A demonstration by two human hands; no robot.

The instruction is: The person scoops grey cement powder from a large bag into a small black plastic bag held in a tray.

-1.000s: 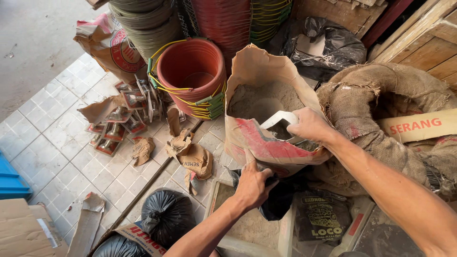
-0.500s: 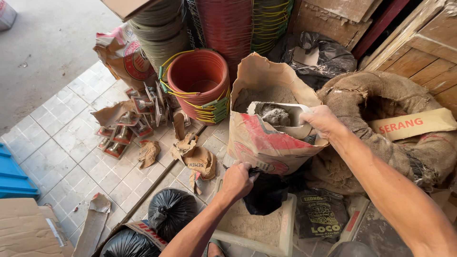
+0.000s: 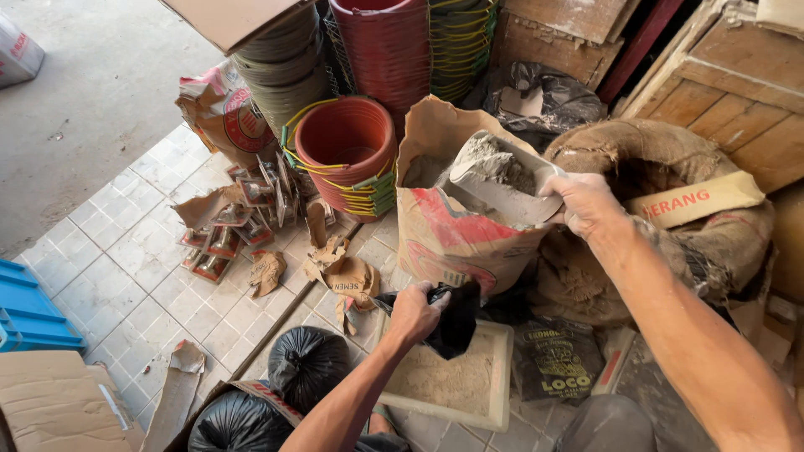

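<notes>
Clenched around a scoop (image 3: 502, 188) heaped with grey powder, the right hand (image 3: 586, 201) holds it above the open paper sack (image 3: 456, 238), while the left hand (image 3: 414, 314) pinches a black plastic bag (image 3: 456, 322) just below that sack.

A pale tiled floor (image 3: 126, 276) carries an open paper cement sack (image 3: 456, 226), stacked red baskets (image 3: 347, 155), torn paper scraps (image 3: 335, 268), small flat packets (image 3: 226, 234), tied black plastic bags (image 3: 306, 364) and a shallow tray of grey powder (image 3: 456, 381).
</notes>
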